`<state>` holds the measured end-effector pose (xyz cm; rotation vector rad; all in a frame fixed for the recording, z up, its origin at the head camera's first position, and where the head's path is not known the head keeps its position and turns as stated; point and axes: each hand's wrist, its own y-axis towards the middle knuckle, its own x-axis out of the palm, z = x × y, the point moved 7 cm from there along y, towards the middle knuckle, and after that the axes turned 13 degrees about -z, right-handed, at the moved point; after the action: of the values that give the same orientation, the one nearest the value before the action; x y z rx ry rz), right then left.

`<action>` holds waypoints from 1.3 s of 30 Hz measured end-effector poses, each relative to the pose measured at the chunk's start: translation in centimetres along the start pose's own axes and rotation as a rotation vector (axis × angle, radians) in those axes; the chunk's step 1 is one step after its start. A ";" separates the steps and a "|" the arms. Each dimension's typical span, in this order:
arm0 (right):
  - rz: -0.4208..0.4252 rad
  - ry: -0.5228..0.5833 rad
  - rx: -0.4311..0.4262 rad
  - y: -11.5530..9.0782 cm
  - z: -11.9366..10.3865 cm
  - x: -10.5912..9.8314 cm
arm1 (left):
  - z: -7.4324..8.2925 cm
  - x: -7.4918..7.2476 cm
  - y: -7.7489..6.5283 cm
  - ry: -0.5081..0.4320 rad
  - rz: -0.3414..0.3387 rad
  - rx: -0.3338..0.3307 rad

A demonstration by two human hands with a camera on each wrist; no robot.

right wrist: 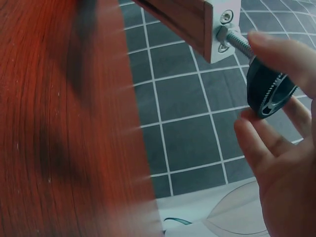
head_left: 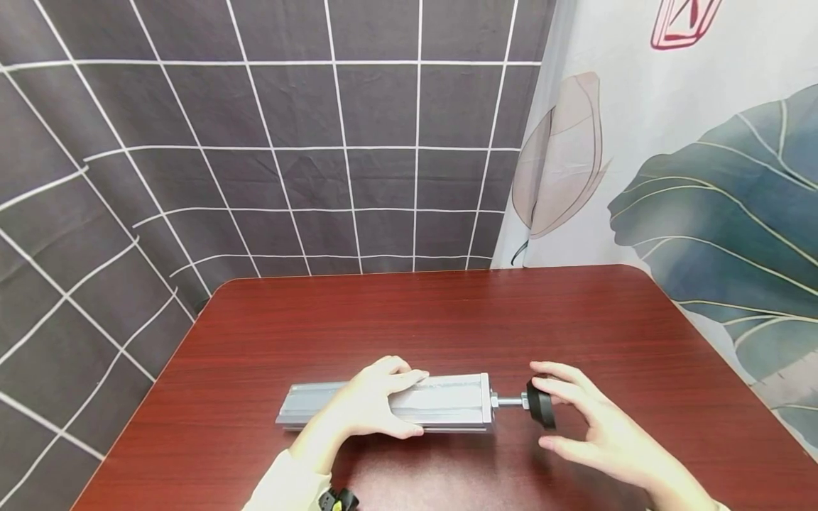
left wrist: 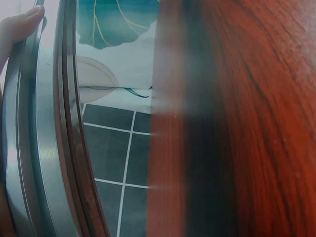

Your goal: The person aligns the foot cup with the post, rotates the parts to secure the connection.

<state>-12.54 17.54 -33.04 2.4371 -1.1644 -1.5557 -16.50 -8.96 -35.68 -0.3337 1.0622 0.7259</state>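
My left hand (head_left: 373, 401) grips a silver aluminium profile (head_left: 441, 401) lying lengthwise across my front, thumb on the near side and fingers over the top. In the left wrist view the grooved side of the profile (left wrist: 47, 123) runs along the left edge. A threaded rod (head_left: 510, 402) with a nut comes out of the profile's right end plate (right wrist: 222, 34) and carries a round black leveling foot (head_left: 540, 403). Around that foot my right hand (head_left: 594, 426) is spread, fingertips at its upper rim and the thumb held apart below it.
Everything is over a reddish-brown wooden table (head_left: 409, 319). Behind it hangs a dark curtain (head_left: 383, 177) with white grid lines, and a white leaf-patterned curtain (head_left: 639, 213) hangs at the right. A black strap device (head_left: 339, 499) is on my left wrist.
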 end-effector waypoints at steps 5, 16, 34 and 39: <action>0.011 0.016 -0.002 0.1 0.0 0.0 | 0.1 0.1 0.0 0.009 -0.011 -0.006; 0.048 0.143 0.222 -0.2 1.2 0.0 | 0.2 0.1 0.0 0.029 0.000 0.010; 0.014 0.289 0.392 -0.2 1.7 0.2 | 0.6 0.2 0.0 0.088 0.029 0.049; 0.029 0.366 0.406 -0.5 2.3 0.8 | 0.6 0.2 0.1 0.115 0.033 0.041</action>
<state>-13.87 18.22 -35.03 2.7638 -1.5429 -0.8693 -16.14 -8.43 -35.54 -0.3269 1.1924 0.7203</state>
